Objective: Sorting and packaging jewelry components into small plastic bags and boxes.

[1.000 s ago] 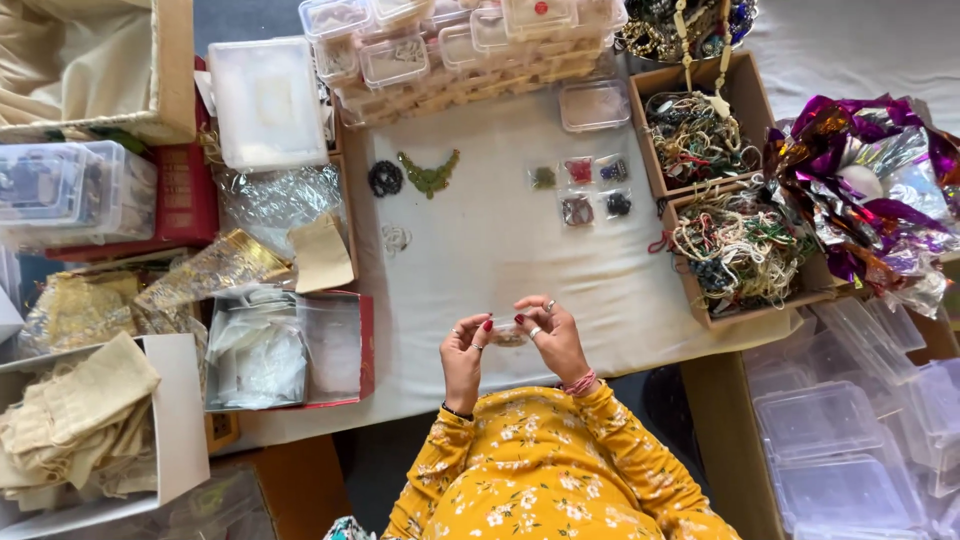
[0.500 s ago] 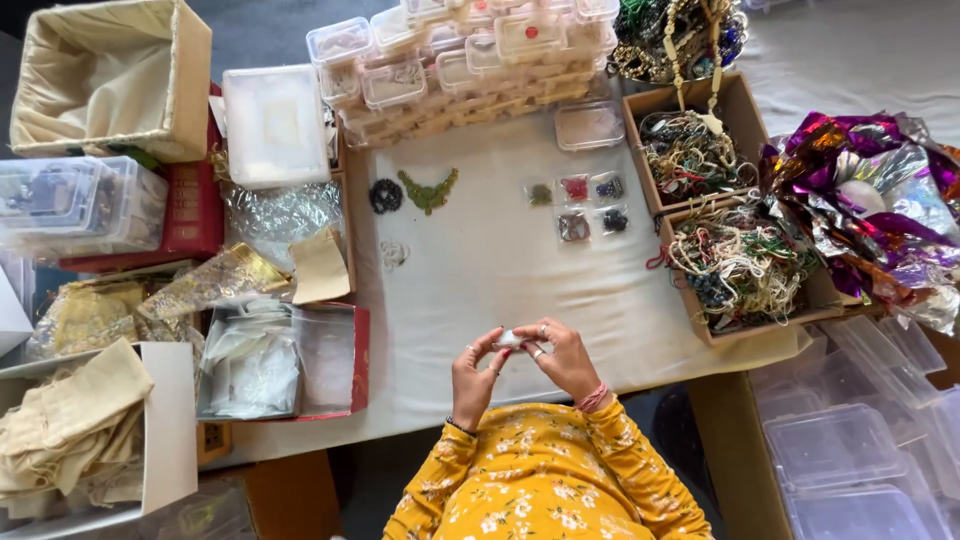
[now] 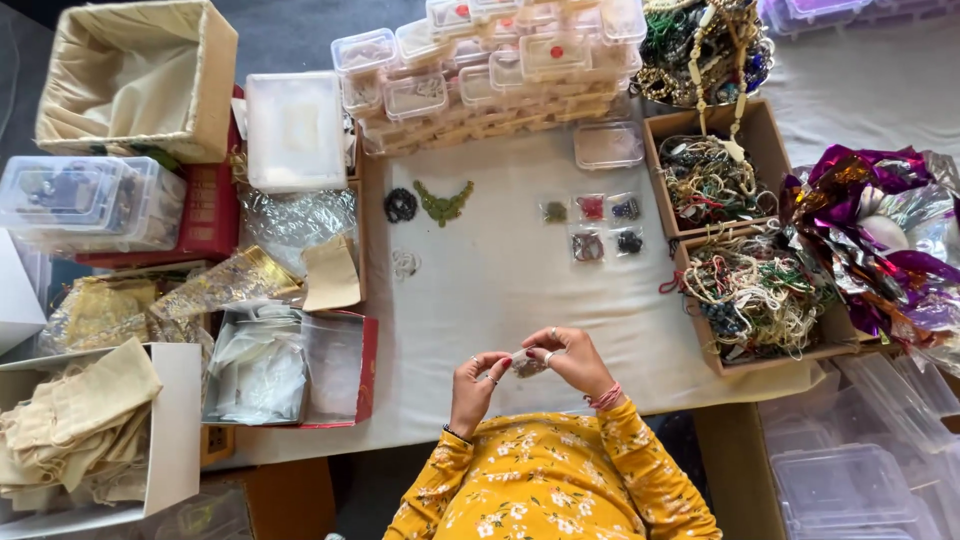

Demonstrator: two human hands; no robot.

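Observation:
My left hand [image 3: 475, 388] and my right hand [image 3: 568, 358] meet over the near edge of a white cloth-covered table [image 3: 500, 290]. Together they pinch a small clear plastic pouch [image 3: 524, 362] with something dark inside. Yellow floral sleeves cover both forearms, and a pink band sits on the right wrist. Farther out on the cloth lie a green necklace [image 3: 443, 203], a dark bead coil [image 3: 400, 205], a pale coil [image 3: 404, 264] and several small filled pouches [image 3: 597, 225].
Stacked clear plastic boxes [image 3: 480, 70] line the far edge. Cardboard boxes of tangled bead strings [image 3: 750, 290] stand at right, beside purple foil wrap [image 3: 880, 230]. At left are a red tray of plastic bags [image 3: 290, 370], gold mesh bags [image 3: 210, 290], cloth pouches [image 3: 70, 420] and a fabric-lined box [image 3: 130, 80].
Both hands have stayed at the table's near edge, fingers working the small pouch. The view has shifted slightly, so the table sits a little differently in frame.

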